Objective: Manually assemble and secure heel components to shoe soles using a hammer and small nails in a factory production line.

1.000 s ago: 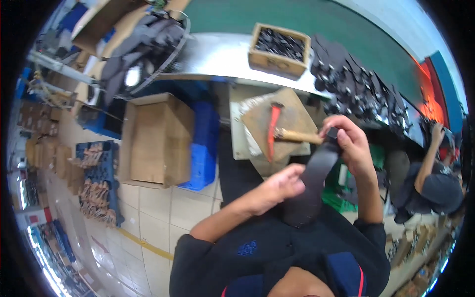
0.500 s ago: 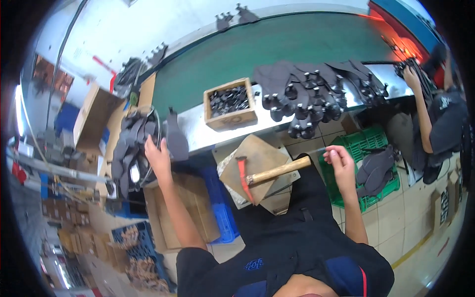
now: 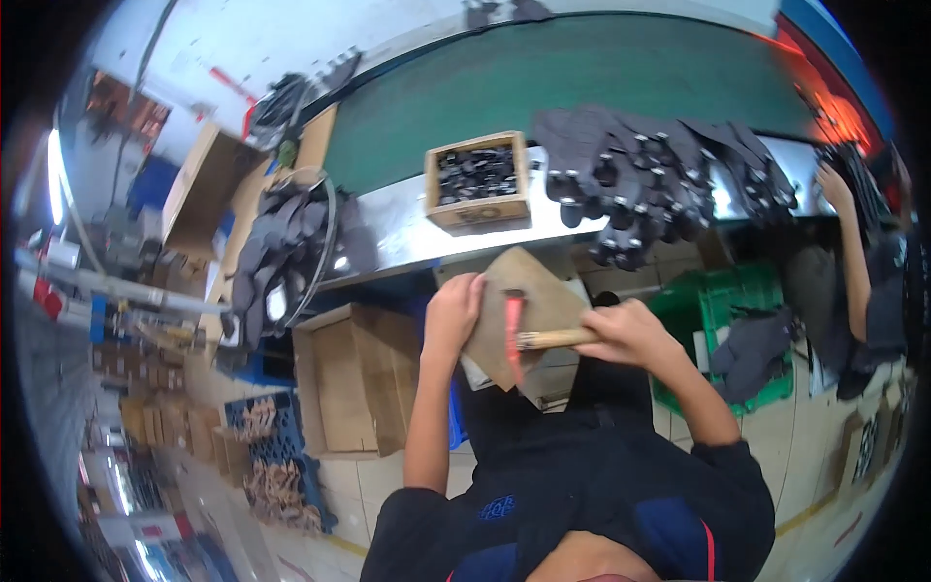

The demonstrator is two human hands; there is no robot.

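My right hand [image 3: 630, 335] is closed round the wooden handle of a hammer [image 3: 558, 338]. The hammer's red head lies over a brown, diamond-shaped board [image 3: 543, 281] in front of my lap. At the board's left edge is my left hand [image 3: 454, 308], its fingers curled together; what they hold, if anything, is hidden. Just beyond the board, an open wooden box [image 3: 477, 215] full of small dark pieces stands on a shiny metal ledge [image 3: 398, 233].
Dark soles with heels attached [image 3: 621, 179] are heaped on the ledge to the right. More soles [image 3: 276, 242] pile up at the left, above an open cardboard box [image 3: 325, 388]. A green crate [image 3: 698, 301] holds dark pieces. A co-worker's arm [image 3: 849, 242] reaches in at far right.
My left hand has come away from the left-hand sole pile to the board. My right hand has moved left and taken hold of the hammer handle. The whole view has shifted slightly.
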